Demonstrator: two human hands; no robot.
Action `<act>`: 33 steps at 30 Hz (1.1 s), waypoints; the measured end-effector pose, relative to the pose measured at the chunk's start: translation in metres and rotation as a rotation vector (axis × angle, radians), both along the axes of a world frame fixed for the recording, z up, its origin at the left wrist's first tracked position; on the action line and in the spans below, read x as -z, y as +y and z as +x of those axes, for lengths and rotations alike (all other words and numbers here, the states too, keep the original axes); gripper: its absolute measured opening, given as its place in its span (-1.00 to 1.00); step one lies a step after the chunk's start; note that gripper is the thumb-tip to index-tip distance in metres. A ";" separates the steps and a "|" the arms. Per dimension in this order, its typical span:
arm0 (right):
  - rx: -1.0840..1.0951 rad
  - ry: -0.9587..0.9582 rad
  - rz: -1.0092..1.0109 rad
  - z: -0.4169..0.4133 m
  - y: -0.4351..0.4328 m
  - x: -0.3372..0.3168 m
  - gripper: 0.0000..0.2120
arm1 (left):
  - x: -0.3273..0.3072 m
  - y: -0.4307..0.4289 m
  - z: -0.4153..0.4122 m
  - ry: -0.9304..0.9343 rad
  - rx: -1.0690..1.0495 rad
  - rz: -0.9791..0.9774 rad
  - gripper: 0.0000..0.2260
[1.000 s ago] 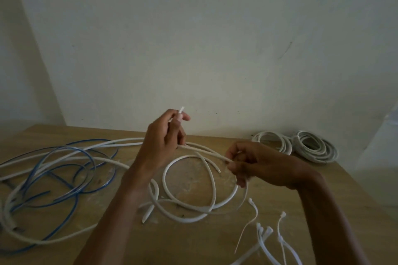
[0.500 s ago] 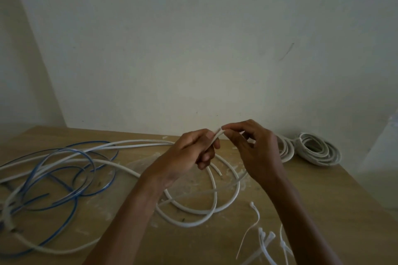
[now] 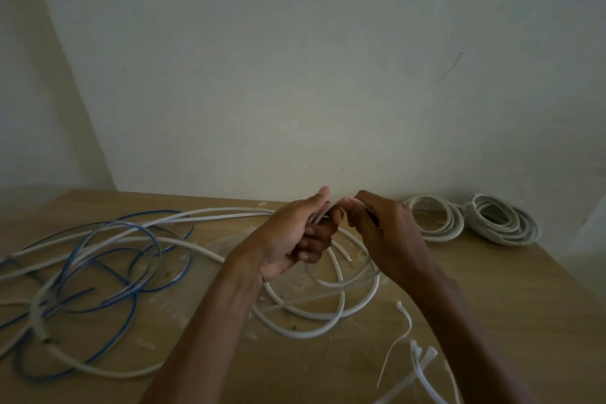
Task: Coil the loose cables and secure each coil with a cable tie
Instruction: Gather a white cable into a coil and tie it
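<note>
White cable (image 3: 314,315) is pinched near its end by both hands above the wooden table (image 3: 492,298) — left hand (image 3: 292,236) clenched on it, right hand (image 3: 383,233) gripping beside. Its loops lie below; blue cable (image 3: 131,259) tangled left, loose cable ties (image 3: 416,354) front right, coiled cables (image 3: 472,223) far right.

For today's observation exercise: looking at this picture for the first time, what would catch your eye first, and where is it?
First, the left hand and right hand meeting mid-frame, pinching a white cable whose loops lie on the wooden table below. Left lies a blue and white cable tangle; far right, two finished coils; near right, loose cable ties.
</note>
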State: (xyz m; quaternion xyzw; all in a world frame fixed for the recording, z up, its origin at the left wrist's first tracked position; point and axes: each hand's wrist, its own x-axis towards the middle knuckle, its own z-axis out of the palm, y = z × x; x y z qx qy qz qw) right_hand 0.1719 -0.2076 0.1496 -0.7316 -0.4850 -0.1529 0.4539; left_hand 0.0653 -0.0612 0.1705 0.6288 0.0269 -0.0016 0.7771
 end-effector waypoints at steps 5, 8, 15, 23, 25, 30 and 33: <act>-0.064 -0.036 -0.083 0.007 -0.003 0.002 -0.62 | 0.001 0.008 -0.008 -0.066 -0.034 0.322 -0.61; -0.108 -0.087 -0.164 0.006 -0.005 0.003 -0.56 | 0.001 0.020 -0.017 -0.043 0.062 0.394 -0.63; -0.131 -0.114 -0.253 0.003 -0.006 0.003 -0.71 | -0.009 0.007 -0.017 -0.004 -0.143 1.071 -0.58; -0.109 0.104 -0.073 -0.002 -0.005 -0.005 -0.89 | -0.010 0.000 -0.002 -0.079 -0.200 0.050 -0.65; -0.203 0.261 -0.180 0.005 -0.011 -0.005 -0.83 | -0.013 0.011 -0.004 -0.104 -0.183 -0.160 -0.65; -0.474 0.642 -0.091 0.008 -0.026 -0.013 -0.65 | -0.015 0.023 -0.008 -0.093 -0.221 -0.379 -0.64; -0.344 0.616 0.204 0.004 -0.020 -0.014 -0.67 | -0.013 0.018 -0.011 -0.091 -0.182 -0.218 -0.65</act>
